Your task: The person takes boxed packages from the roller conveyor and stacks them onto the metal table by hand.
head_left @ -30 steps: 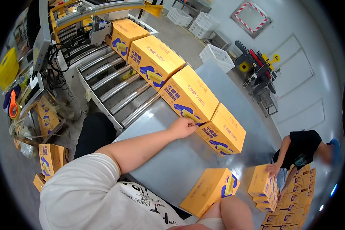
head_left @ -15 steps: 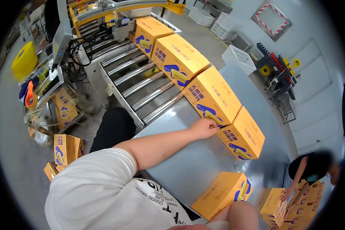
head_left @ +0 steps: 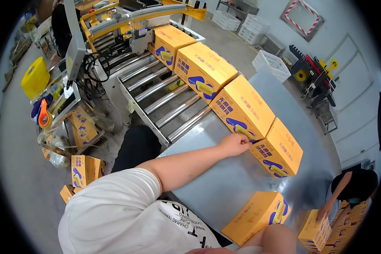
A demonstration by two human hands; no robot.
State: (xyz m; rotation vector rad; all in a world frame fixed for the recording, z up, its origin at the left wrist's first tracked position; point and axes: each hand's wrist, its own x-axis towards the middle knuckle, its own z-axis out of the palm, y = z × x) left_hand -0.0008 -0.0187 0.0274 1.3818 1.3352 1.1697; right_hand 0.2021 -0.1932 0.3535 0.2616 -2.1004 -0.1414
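Observation:
My left hand [head_left: 238,144] is closed, its fingers curled against the printed side of the row of cartons, at the joint between the third carton [head_left: 246,106] and the end carton [head_left: 279,148]. What its fingertips hold, if anything, is hidden. Two more yellow cartons, the second one [head_left: 205,65] and the first one [head_left: 172,40], continue the row up over the rollers. My right arm is bent at the bottom edge, beside a separate carton [head_left: 254,216] on the metal table [head_left: 207,169]; my right hand is out of view.
A roller conveyor [head_left: 167,103] adjoins the table, with a monitor [head_left: 75,57] at its left. Cartons [head_left: 84,171] stand on the floor at lower left. At lower right another person [head_left: 347,186] has a hand on a stacked carton [head_left: 315,230]. White crates [head_left: 271,65] stand behind.
The whole view has shifted, so the scene appears further right. My left hand stays at the same carton joint. The other person is bent lower over the stacked cartons than at first.

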